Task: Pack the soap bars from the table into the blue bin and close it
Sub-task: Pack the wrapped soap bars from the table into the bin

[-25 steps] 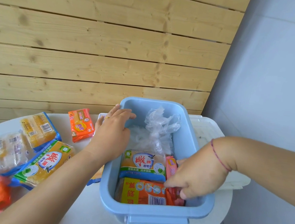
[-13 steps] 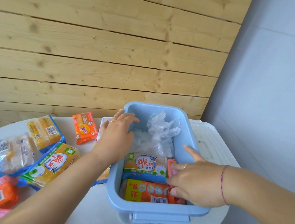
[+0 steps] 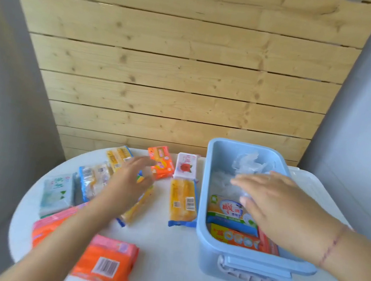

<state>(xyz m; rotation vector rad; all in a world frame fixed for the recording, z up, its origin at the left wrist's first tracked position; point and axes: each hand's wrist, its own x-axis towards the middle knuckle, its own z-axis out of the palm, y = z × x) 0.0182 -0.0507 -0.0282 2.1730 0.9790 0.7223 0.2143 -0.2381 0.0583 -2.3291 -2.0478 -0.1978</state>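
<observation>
Head view, worktop: a white oval worktop (image 3: 167, 243) stands before a wall of pale wooden planks (image 3: 177, 69).
Head view, blue bin: the blue bin (image 3: 213, 251) sits open on the right part of the worktop, its latch handle facing the camera.
Head view, bin contents: a yellow-and-blue soap pack (image 3: 227, 212) lies flat in the middle, an orange soap pack (image 3: 233, 238) lies nearer the front wall, and crumpled clear plastic (image 3: 247, 164) fills the far end.
Head view, right hand: the right hand (image 3: 283, 213) hovers palm down over the bin with its fingers (image 3: 244, 182) loosely spread and holding nothing; a red thread circles the wrist.
Head view, left hand: the left hand (image 3: 127, 184) is blurred above the loose packs left of the bin, fingers extended and slightly apart, empty as far as shows.
Head view, soap on the worktop: a yellow bar pack (image 3: 182, 202) lies just beside the bin's left wall, a white pack with a red rose (image 3: 186, 166) behind it, a small orange pack (image 3: 162, 161) further left.
Head view, near edge: a large orange pack with a barcode (image 3: 106, 263) lies close to the camera.
Head view, far left: a pale green pack (image 3: 56, 192) lies near the worktop's left edge.
</observation>
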